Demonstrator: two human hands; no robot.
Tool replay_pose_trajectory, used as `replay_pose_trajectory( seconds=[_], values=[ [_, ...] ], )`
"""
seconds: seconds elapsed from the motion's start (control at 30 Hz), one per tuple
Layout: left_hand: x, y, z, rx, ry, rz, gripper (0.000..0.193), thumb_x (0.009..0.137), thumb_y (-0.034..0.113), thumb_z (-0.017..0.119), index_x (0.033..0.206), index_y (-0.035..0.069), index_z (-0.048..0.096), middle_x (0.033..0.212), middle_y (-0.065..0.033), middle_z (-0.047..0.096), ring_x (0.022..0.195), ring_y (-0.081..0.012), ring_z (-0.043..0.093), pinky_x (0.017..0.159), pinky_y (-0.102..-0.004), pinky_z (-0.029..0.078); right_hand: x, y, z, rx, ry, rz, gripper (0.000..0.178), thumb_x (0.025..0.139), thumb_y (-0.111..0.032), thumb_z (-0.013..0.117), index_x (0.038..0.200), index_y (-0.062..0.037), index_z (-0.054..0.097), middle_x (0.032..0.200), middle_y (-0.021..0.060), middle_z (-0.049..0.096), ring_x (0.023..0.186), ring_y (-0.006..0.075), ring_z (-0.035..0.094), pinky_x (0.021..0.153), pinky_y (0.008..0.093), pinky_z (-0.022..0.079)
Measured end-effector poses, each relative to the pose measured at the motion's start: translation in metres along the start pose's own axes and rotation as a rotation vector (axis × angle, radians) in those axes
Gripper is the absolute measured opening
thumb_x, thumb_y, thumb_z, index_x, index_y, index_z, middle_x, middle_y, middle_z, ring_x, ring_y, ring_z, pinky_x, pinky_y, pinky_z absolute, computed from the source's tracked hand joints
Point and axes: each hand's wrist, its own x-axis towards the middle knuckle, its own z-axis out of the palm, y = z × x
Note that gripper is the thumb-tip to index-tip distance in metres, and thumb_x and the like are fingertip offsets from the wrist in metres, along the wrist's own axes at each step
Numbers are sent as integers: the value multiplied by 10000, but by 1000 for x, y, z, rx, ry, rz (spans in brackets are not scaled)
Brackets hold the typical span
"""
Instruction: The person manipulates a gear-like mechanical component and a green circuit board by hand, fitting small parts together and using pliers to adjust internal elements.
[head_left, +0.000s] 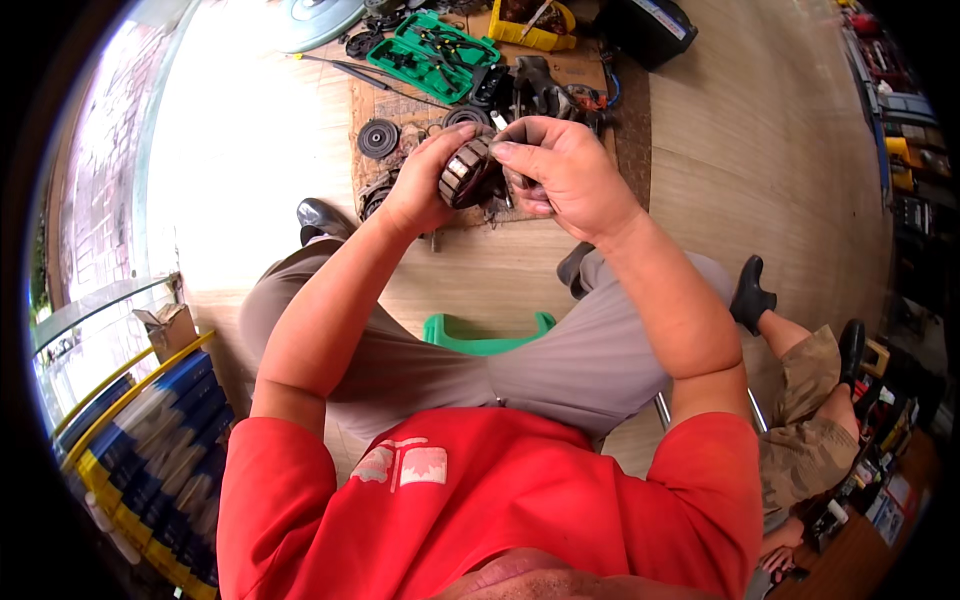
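Over the cluttered board, my left hand point(428, 178) is closed around a dark round metal part point(466, 174) with shiny blocks set side by side along its rim. It is tilted so that the rim shows. My right hand point(560, 170) is beside it, thumb and fingers pinched together close to the part's right edge. What they hold, if anything, is hidden behind the fingers. A small white piece point(498, 120) shows just above the right fingertips. I cannot tell whether it is held. A dark coiled disc point(378, 138) lies to the left of my left hand.
Beyond my hands, a green tool case point(432, 55) lies open with tools inside. A yellow bin point(533, 24) and a black box point(646, 30) stand farther back. A green stool edge point(488, 336) shows between my legs. Another person's boot point(752, 296) is at right.
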Motion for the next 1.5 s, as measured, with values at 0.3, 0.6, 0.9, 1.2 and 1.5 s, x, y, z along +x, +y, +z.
replay_pose_trajectory(
  seconds=[0.3,0.6,0.9,1.2,1.5],
  values=[
    [3,9,8,-140,-91,-99,242,969,218,528,1133,50,584,981,-57,662,856,-165,644,739,-309,532,-1,-14,-10,-121,-51,-31,89,918,-102,628,882,-20,623,643,-11,532,488,46,433,424,202,347],
    [6,13,16,-65,175,72,203,947,202,575,1055,33,604,937,-55,669,839,-164,655,737,-339,548,-16,-31,-15,-591,-118,-48,91,893,-82,657,930,0,667,752,-13,620,627,35,528,542,196,435],
    [2,39,3,-340,326,87,235,955,347,543,976,120,600,893,-47,640,829,-227,614,807,-445,524,-11,-24,-18,-1269,-136,-210,170,814,-151,677,883,2,652,794,194,649,730,350,622,672,397,489],
    [-6,55,-15,-291,32,35,453,929,446,467,1125,60,600,984,-156,656,824,-281,614,638,-351,489,-5,-44,-65,-1586,317,-404,134,849,-211,648,861,-77,646,810,176,650,837,383,618,725,469,493],
    [-13,60,-12,-118,-158,196,423,943,382,457,1189,52,558,1016,-127,634,831,-258,597,642,-351,461,-6,-62,-100,-1663,389,-276,166,829,-152,677,942,-34,645,891,190,649,893,383,602,766,449,481]
  ],
)
